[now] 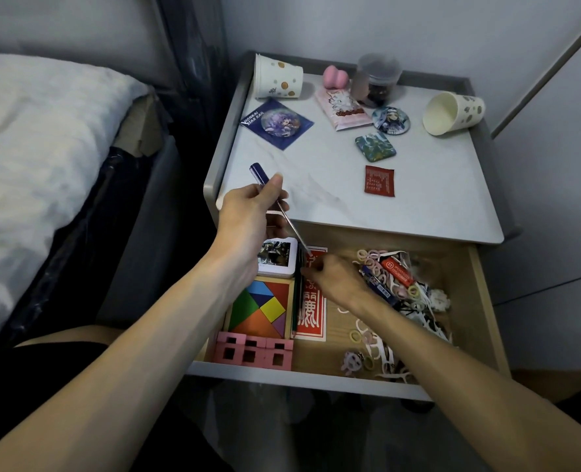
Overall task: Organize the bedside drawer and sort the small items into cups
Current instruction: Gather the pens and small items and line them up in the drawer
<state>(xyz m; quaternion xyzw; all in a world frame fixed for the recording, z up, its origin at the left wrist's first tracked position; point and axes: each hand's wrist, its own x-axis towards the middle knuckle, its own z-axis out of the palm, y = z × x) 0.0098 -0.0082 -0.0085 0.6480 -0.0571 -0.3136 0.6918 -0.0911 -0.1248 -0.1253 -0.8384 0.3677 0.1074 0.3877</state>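
The bedside drawer [483,301] stands pulled open below the nightstand top [435,199]. My left hand [248,219] is shut on a blue pen [260,173] and holds it slanted over the drawer's back left. My right hand [336,281] reaches into the drawer with its fingertips pinched at a dark pencil [296,308] lying between a tangram box [260,310] and a red card [311,313]. Two paper cups lie tipped on the top: one [277,78] at the back left, one [452,112] at the right.
A heap of hair ties, floss picks and small packets [401,284] fills the drawer's right side; pink blocks [255,352] sit at its front left, a small tin [277,257] at the back. Badges, a pink packet, a jar [377,80] and a red square [379,180] lie on top. A bed [44,148] is at left.
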